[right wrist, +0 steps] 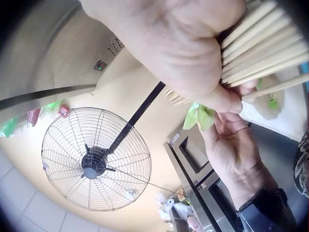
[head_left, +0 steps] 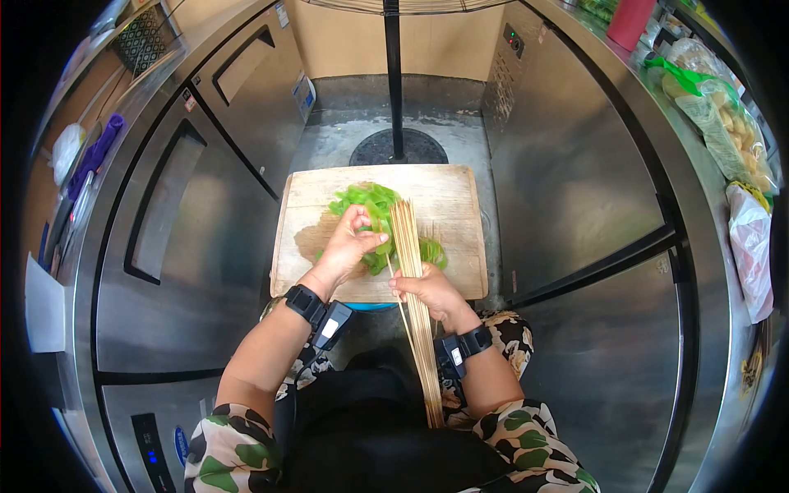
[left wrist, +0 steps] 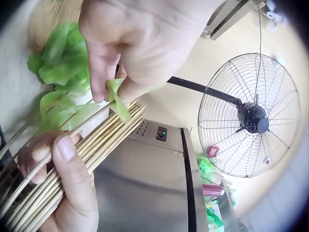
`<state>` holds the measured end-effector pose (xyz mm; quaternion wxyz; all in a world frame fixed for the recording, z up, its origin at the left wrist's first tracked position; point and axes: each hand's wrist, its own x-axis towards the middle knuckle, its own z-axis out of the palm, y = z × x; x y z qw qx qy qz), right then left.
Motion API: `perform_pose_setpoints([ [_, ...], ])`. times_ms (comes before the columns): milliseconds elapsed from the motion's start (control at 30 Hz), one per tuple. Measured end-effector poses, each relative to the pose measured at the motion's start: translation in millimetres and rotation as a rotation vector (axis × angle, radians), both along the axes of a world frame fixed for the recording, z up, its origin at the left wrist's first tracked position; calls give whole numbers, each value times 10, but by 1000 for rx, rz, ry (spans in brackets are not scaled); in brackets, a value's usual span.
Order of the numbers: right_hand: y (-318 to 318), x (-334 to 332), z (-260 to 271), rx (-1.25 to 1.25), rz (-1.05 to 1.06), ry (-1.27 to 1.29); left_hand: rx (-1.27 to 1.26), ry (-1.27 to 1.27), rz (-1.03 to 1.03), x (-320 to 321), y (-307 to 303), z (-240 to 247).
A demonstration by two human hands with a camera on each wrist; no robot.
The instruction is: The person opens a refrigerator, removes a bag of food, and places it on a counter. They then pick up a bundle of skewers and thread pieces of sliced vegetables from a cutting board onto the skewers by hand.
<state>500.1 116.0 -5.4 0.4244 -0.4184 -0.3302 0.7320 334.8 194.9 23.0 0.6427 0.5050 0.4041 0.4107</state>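
A thick bundle of thin wooden skewers (head_left: 417, 308) is gripped by my right hand (head_left: 434, 291), with one skewer standing apart from the bundle. In the left wrist view, my left hand (left wrist: 140, 43) pinches a green slice (left wrist: 119, 100) at the tip of that single skewer (left wrist: 91, 117). The right wrist view shows the folded green slice (right wrist: 199, 116) between the two hands. More green slices (head_left: 366, 197) lie piled on the wooden board (head_left: 448, 193), behind and under the hands.
Steel cabinets (head_left: 583, 123) stand on both sides. A black fan pole (head_left: 394, 82) rises beyond the board, its wire fan (left wrist: 251, 116) above. Bagged food (head_left: 723, 123) and a red bottle (head_left: 631, 23) sit on the right counter.
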Motion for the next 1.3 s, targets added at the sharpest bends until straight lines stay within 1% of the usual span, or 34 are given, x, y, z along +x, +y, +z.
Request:
perform_pose_setpoints([
  [33, -3, -1, 23, -5, 1, 0, -16, -21, 23, -2, -2, 8],
  [133, -5, -14, 29, -17, -4, 7, -30, 95, 113, 20, 47, 1],
  [233, -9, -23, 17, -21, -9, 13, 10, 106, 115, 26, 68, -38],
  [333, -13, -21, 14, -24, -14, 16, 24, 102, 83, 28, 87, -11],
  [433, -5, -4, 4, -7, -11, 13, 25, 161, 28, 25, 27, -1],
  [633, -14, 4, -6, 5, -12, 30, -49, 97, 118, 65, -58, -56],
  [833, -11, 14, -10, 20, -13, 51, -79, 95, 36, 22, -24, -25],
  [933, -5, 14, -11, 21, -11, 62, -190, -105, 12, 28, -76, -34],
  [1033, -2, 7, -36, 20, -18, 57, -198, -141, -10, 25, -101, 12],
  [1133, -9, 18, -26, 8, -24, 40, -178, -62, -105, 16, -120, 27],
  [1233, -3, 13, -24, 1, -24, 48, -174, -28, -109, 38, -161, 45],
  [1300, -3, 17, -18, 3, -21, 45, -136, -40, -56, 47, -168, 38],
])
